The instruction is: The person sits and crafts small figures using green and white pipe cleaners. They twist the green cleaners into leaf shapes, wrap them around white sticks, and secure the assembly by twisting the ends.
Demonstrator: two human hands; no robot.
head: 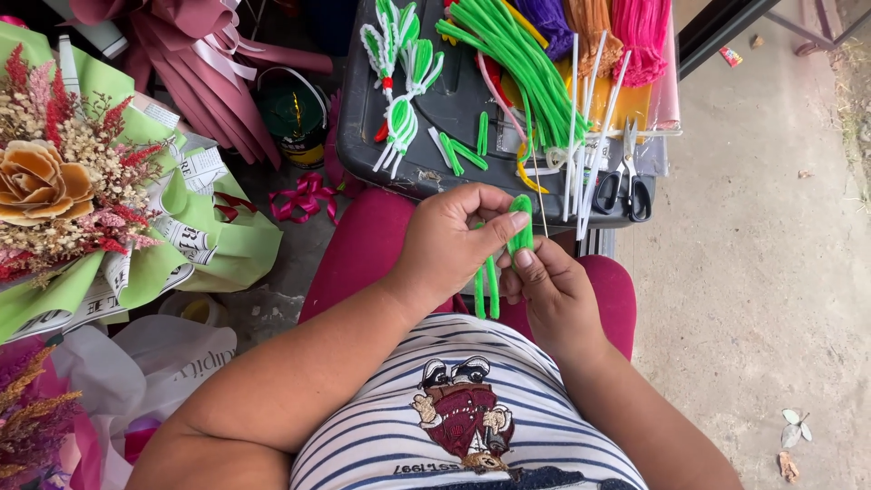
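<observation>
My left hand [449, 240] and my right hand [555, 289] meet over my lap, both pinching a bright green pipe cleaner [521, 227] bent into a narrow loop. Its two loose ends [486, 286] hang down between the hands. The left thumb and fingers press the loop's top; the right thumb pushes on its lower part. Just beyond the hands stands a dark grey lid [454, 109] used as a tray, holding a bundle of green pipe cleaners [526, 63], short green cut pieces [458, 150], finished green and white leaf shapes [404, 82], white sticks [585, 118] and black-handled scissors [626, 186].
Purple, orange and pink pipe cleaner bundles [599, 27] lie at the tray's far edge. A dried-flower bouquet [63, 191] in green paper sits at left, with pink wrapping sheets [200, 63], a dark tin [295, 118] and pink ribbon [304, 195]. Bare concrete floor [771, 272] extends right.
</observation>
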